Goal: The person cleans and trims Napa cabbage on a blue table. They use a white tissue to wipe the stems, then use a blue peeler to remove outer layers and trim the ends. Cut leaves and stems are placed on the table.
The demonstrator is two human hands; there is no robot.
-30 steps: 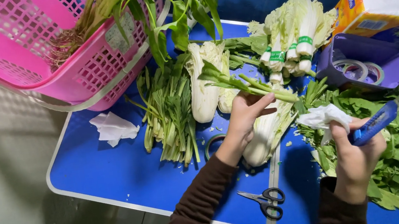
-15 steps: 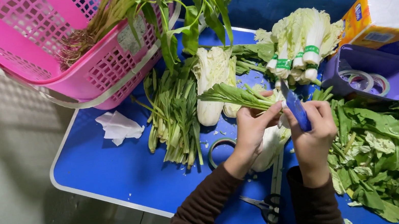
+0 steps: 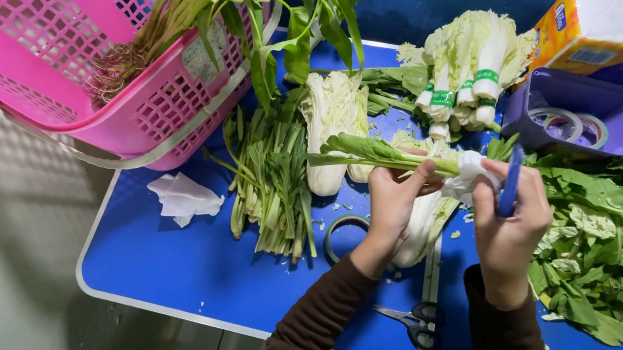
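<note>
Two hands meet over one leafy stalk (image 3: 373,155), which lies across the fingers of the left hand (image 3: 395,204); that hand is clenched round the pale stem end, with the leaves trailing out to its left. The right hand (image 3: 506,217), just beside it, grips a blue tool (image 3: 509,181) upright and has a wad of white tissue (image 3: 471,170) pinched against the stem. Half a second ago the two hands were pressed closer together; a second ago the right hand was out to the right over the leaf heap, well apart from the left.

Under both hands lies one pale cabbage (image 3: 426,220) on the blue worktop (image 3: 178,257). Left of the left hand sits one roll of tape (image 3: 339,231), and beyond it a loose sheaf of thin green stems (image 3: 272,180) and another pale cabbage (image 3: 333,128). Nearer the body, below the wrists, lies one pair of scissors (image 3: 415,322).

Beyond the right hand is a bundle of cabbages banded in green (image 3: 465,58); I cannot count them surely. Right of that hand stands a purple tray (image 3: 558,98) holding two tape rolls, with a heap of trimmed green leaves (image 3: 619,255) below it. A pink basket (image 3: 73,70) full of rooted greens stands far left, with one crumpled tissue (image 3: 182,198) near it.
</note>
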